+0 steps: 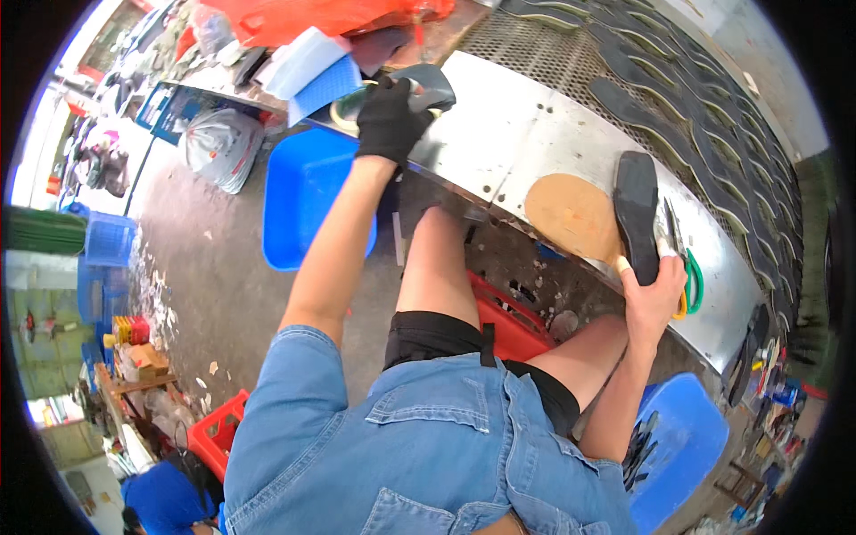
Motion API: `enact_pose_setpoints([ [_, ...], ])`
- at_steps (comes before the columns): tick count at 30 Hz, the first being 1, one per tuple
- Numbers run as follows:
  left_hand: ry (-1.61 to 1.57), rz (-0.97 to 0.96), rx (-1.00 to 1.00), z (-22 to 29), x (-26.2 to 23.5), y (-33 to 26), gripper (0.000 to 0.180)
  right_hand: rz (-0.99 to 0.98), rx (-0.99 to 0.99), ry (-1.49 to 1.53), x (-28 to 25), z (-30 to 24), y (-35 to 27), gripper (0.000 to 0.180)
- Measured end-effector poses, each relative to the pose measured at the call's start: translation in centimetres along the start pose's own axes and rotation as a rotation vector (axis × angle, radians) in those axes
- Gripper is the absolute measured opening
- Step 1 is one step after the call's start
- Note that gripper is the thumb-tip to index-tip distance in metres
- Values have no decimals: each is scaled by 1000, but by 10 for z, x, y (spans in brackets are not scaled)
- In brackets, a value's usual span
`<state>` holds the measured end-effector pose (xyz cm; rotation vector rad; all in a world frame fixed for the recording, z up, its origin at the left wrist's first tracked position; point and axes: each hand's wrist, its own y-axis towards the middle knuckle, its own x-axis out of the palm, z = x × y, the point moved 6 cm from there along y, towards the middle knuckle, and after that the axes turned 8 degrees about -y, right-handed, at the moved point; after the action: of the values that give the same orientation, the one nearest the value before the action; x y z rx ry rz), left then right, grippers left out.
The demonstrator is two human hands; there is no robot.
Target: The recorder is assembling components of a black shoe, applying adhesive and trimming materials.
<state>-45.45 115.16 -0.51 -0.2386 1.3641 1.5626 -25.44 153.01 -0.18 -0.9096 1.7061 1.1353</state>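
Note:
My right hand (655, 294), bare, grips the near end of a black shoe sole (636, 209) that lies on the metal worktop (499, 134). Just right of it are scissors (692, 283) with green and yellow handles. A round tan pad (571, 214) is to the left of the sole. My left hand (390, 120), in a black glove, is at the worktop's left end, its fingers curled down. Around it show a round thing with a cream rim (344, 114) and a dark grey curved piece (432, 87). What the gloved fingers hold is hidden.
Rows of dark soles (660, 125) cover a mesh belt (526, 49) behind the worktop. A blue tub (308, 201) stands below my left arm, another blue tub (687, 446) with dark strips at lower right. A red crate (508, 316) is under the worktop; a person in blue (165, 499) is at lower left.

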Motion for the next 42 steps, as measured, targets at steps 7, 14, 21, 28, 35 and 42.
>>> enact_pose_setpoints([
  [7,-88,-250,-150,-43,11,2,20,208,-13,151,-41,1,0,44],
  [14,-200,-177,-302,-65,17,7,18,155,-102,246,-29,-7,17,27],
  [21,-628,303,-203,-27,-16,14,13,-72,-368,-181,16,-40,38,30],
  [28,-611,195,75,104,5,-11,18,118,-338,113,6,-50,35,30],
  [35,-581,-229,518,229,11,-61,27,-235,457,1428,42,-55,15,22],
  [42,-1880,-782,-996,178,61,-89,49,-394,292,1433,37,-71,5,23],
])
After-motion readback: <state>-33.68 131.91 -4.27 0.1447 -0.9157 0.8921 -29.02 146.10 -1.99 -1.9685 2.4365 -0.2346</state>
